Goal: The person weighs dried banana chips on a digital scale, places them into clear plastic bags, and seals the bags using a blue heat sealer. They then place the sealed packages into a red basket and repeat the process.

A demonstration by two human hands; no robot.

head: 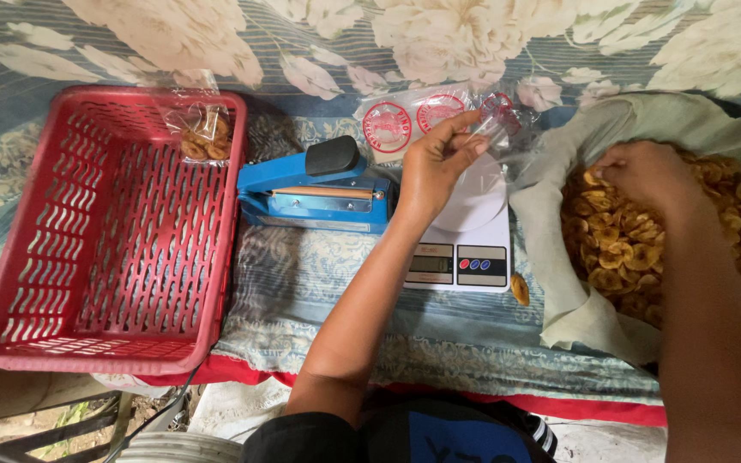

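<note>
Above the scale [460,249], the left hand [435,167] pinches a clear bag [499,129] open for filling; right of it, the right hand [641,171] closes on chips [619,240].

We see a small clear plastic bag [501,129] with a round red label, held up open above the white kitchen scale [465,249]. Golden banana chips [636,240] lie heaped in a large pale sack [576,309] just beside it.
</note>
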